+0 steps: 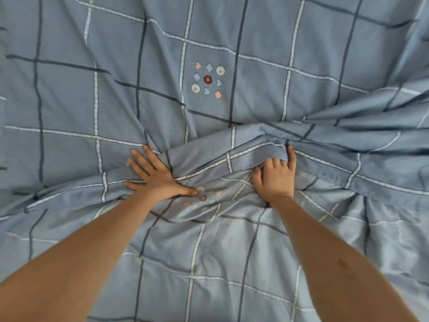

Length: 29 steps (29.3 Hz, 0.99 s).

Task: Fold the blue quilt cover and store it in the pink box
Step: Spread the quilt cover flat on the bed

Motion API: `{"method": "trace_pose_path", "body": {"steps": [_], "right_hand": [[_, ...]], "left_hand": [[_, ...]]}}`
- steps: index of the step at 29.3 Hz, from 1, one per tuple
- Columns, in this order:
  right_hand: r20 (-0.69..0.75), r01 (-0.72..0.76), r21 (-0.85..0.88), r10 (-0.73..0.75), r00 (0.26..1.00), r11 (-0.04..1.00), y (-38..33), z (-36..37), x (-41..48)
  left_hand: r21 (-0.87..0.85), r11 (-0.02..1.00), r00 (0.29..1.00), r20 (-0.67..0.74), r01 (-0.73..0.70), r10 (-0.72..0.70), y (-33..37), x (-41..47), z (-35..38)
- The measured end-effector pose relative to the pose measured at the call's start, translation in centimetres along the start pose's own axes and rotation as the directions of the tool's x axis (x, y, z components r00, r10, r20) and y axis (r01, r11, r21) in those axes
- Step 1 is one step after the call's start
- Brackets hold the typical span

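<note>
The left hand (pixel 154 176) presses flat, fingers spread; the right hand (pixel 276 176) grips the quilt cover (pixel 232 54) edge running left-right beside both hands.

A home, by the look of it a bedroom: a blue checked quilt cover (pixel 69 94) with a small stitched motif (pixel 208 79) lies spread and rumpled, filling everything in sight.

1. Left hand (pixel 157 180) lies flat, fingers splayed (a ring on one), palm pressing down.
2. Right hand (pixel 276 180) has fingers curled, gripping a fold of the quilt cover (pixel 232 145).
3. Both bare forearms stretch from near to far.
</note>
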State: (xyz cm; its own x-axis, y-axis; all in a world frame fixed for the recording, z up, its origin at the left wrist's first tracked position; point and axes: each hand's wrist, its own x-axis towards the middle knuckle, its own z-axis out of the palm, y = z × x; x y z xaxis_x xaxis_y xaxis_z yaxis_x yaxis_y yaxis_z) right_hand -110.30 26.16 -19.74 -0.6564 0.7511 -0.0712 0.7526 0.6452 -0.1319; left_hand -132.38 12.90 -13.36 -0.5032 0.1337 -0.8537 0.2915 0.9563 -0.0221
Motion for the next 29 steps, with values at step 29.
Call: {"method": "trace_pose_path", "body": {"steps": [29], "right_hand": [[0.468,-0.492,-0.104,0.479,0.742,0.864,7.2,-8.8,16.3]], "left_hand": [[-0.037,0.994,0.994,-0.013,-0.105,0.105,-1.5,-1.1,-0.4]]}}
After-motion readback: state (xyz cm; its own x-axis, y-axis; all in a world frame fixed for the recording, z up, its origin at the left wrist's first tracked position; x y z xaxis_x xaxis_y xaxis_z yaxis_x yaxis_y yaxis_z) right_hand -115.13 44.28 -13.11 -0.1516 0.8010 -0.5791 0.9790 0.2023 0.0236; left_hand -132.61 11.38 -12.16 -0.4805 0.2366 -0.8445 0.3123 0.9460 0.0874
